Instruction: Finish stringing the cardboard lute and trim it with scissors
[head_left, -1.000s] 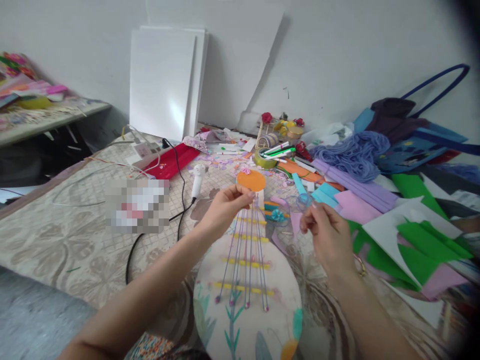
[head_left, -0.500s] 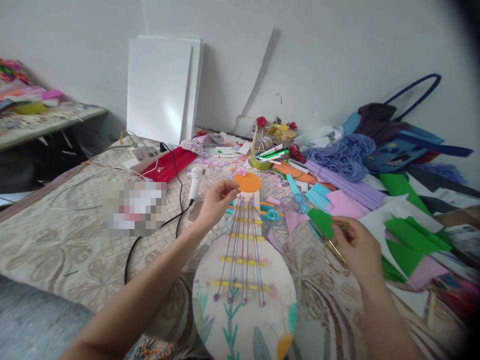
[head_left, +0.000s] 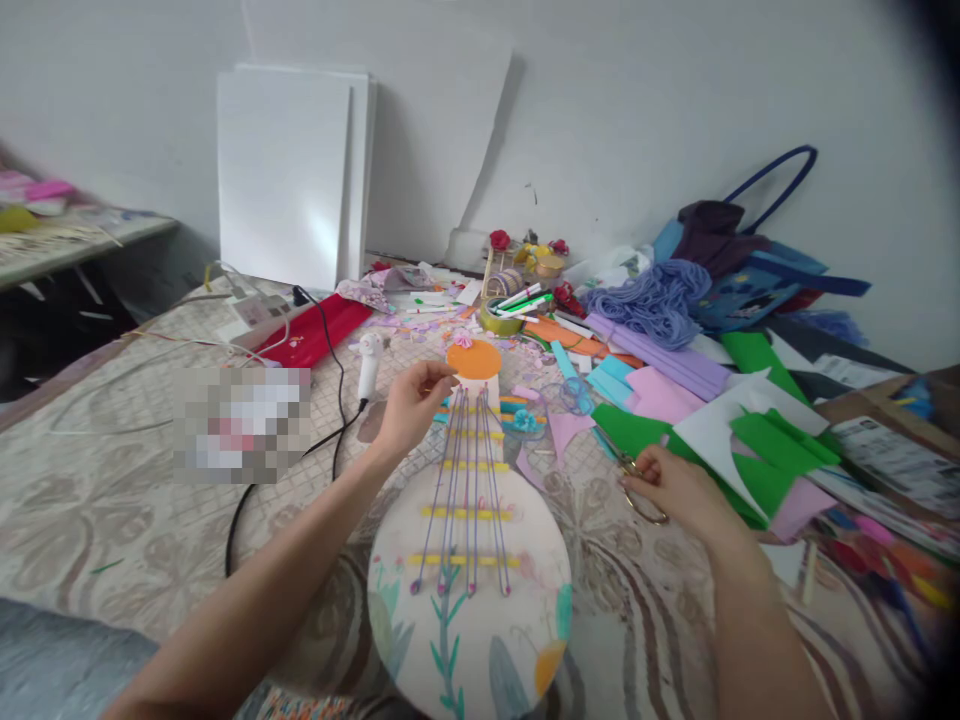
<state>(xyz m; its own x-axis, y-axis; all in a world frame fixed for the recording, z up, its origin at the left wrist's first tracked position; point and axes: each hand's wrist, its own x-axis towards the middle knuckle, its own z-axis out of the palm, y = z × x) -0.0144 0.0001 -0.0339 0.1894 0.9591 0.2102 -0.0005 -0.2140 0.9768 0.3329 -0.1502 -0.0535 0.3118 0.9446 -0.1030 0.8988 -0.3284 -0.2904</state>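
A round-bodied toy string instrument (head_left: pixel 536 530) with purple strings, yellow bars and painted leaves lies on the patterned cloth. At its far end is an orange disc (head_left: pixel 474 360) with a small pink flower. My left hand (head_left: pixel 412 405) pinches the disc's left edge; the fingertips partly hide the contact. Gold-handled scissors (head_left: pixel 646 512) lie to the right of the instrument, and my right hand (head_left: pixel 671 485) has its fingers closed at their handle. Green felt (head_left: pixel 630 430) lies just beyond that hand, by the blades.
A white glue gun (head_left: pixel 368 370) with a black cord lies left of the instrument. Felt sheets (head_left: pixel 780 450), purple yarn (head_left: pixel 652 300) and a blue bag (head_left: pixel 780 285) crowd the right. Markers rest by a tape roll (head_left: pixel 501 318). White boards (head_left: pixel 285 180) lean on the wall.
The green felt has left my right hand, whose fingers moved down to the scissors' handle. My left hand keeps its place at the disc. The whole view has shifted slightly.
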